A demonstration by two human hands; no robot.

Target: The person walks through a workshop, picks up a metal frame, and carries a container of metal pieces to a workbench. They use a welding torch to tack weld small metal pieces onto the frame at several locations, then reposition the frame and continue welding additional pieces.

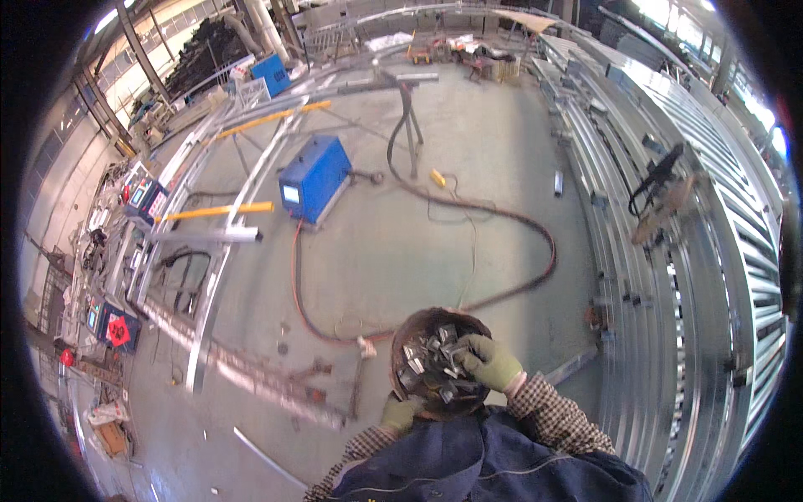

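A round, dark brown, worn bucket (pixel 397 361) is held close against my body at the lower middle. Inside it lie several small, shiny cut metal pieces (pixel 416 366). My left hand (pixel 401 412), in a pale green glove, is closed on the near left side of the bucket; its fingertips are partly hidden. My right hand (pixel 492 365), gloved in yellow-green with darker fingers, reaches over the right rim. Its curled fingers are at the metal pieces, and what they pinch is partly hidden by the glove. Checkered sleeves cover both forearms.
A blue welding machine (pixel 314 180) stands ahead on the floor, its thick dark cable (pixel 523 219) looping right and back toward me. Long metal profiles (pixel 623 276) are stacked along the right. A metal frame (pixel 222 268) with yellow bars stands left. A thin strip (pixel 269 458) lies lower left.
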